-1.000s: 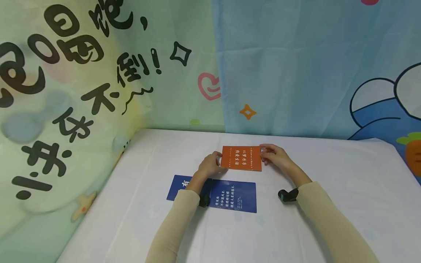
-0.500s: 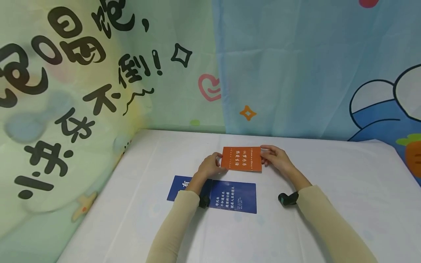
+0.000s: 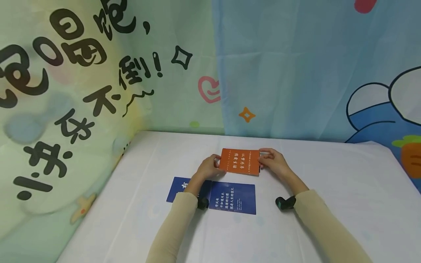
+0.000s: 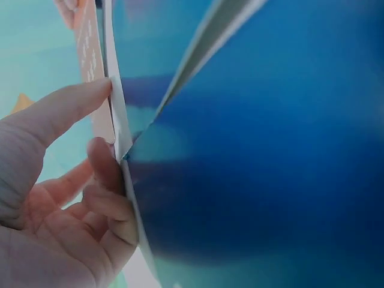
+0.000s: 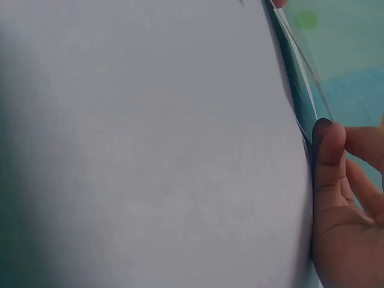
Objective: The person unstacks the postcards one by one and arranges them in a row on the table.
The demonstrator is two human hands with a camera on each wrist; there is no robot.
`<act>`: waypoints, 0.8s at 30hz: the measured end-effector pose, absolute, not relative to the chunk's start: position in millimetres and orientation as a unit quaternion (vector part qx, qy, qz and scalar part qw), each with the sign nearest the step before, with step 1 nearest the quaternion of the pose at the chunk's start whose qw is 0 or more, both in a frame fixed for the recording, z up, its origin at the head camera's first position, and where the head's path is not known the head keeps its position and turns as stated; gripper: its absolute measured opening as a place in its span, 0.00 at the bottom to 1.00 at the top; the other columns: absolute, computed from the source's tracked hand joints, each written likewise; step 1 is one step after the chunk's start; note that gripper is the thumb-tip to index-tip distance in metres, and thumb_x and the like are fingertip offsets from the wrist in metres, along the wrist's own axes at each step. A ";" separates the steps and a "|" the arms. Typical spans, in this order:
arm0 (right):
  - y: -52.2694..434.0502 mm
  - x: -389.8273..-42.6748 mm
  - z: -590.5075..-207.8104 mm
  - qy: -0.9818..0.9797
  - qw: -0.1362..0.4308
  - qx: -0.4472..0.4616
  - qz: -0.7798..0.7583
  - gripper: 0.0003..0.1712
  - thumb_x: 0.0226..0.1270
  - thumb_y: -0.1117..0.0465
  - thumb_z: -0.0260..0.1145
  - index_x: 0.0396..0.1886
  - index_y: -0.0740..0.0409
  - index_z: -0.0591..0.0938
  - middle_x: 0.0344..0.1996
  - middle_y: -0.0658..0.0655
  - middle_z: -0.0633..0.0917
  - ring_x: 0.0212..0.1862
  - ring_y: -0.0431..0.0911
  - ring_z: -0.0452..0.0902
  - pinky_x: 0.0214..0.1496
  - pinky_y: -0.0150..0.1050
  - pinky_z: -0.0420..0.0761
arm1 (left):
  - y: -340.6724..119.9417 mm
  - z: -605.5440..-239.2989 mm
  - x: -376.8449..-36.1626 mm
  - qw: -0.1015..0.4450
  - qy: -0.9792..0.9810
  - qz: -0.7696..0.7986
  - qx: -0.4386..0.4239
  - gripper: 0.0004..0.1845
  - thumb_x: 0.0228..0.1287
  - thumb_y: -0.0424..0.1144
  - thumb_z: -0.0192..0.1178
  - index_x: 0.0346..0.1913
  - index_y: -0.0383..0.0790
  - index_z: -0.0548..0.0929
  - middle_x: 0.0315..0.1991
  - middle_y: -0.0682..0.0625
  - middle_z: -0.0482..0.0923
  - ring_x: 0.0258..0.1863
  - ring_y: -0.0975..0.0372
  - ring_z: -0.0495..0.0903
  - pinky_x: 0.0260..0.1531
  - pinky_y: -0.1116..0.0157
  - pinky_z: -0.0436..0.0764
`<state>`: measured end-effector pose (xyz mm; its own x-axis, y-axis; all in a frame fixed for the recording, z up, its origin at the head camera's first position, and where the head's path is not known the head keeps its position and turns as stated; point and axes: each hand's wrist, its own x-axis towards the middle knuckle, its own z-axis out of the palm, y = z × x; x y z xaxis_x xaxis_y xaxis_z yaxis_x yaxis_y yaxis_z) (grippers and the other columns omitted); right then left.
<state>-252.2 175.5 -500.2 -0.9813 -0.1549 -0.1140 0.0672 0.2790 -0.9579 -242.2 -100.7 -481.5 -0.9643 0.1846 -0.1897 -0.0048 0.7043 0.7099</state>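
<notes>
A pale grey-white cloth-covered tabletop (image 5: 150, 150) fills most of the right wrist view, blurred and darker toward the left edge. Along its right side runs the thin edge of a flat card (image 5: 298, 84), seen nearly end-on, with a dark teal band and a pale rim. The right hand (image 5: 342, 204) sits at the lower right; its thumb (image 5: 327, 156) presses against the card's edge and other fingers curl behind it. A green and blue backdrop (image 5: 348, 54) shows at the upper right.
</notes>
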 end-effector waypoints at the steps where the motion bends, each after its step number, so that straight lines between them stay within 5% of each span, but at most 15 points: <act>1: 174.7 -251.3 -500.1 0.796 0.093 -0.025 -0.598 0.30 0.71 0.64 0.60 0.69 0.70 0.64 0.41 0.62 0.82 0.30 0.36 0.79 0.39 0.28 0.78 | -101.5 -483.2 -242.5 0.122 0.912 0.388 0.049 0.32 0.54 0.36 0.71 0.62 0.36 0.73 0.35 0.48 0.75 0.33 0.60 0.71 0.34 0.67 0.71; 18: 172.3 -243.1 -492.6 0.767 0.089 0.003 -0.635 0.30 0.69 0.67 0.61 0.68 0.71 0.64 0.38 0.56 0.83 0.29 0.36 0.81 0.38 0.30 0.82 | -99.6 -476.3 -233.4 0.088 0.886 0.448 0.080 0.32 0.54 0.29 0.71 0.62 0.29 0.71 0.31 0.48 0.72 0.28 0.63 0.68 0.27 0.72 0.68; 24: 174.2 -238.1 -490.9 0.773 0.091 -0.009 -0.628 0.29 0.69 0.68 0.61 0.66 0.72 0.66 0.38 0.57 0.84 0.30 0.35 0.81 0.38 0.29 0.81 | -92.4 -470.3 -228.3 0.079 0.891 0.435 0.103 0.23 0.53 0.31 0.71 0.53 0.31 0.81 0.31 0.44 0.74 0.29 0.62 0.66 0.30 0.69 0.66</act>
<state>-238.1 174.2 -490.9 -0.9831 -0.1290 -0.1297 0.1005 0.2115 -0.9722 -228.3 -92.4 -470.3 -0.9663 0.2521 -0.0521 0.1137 0.5996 0.7922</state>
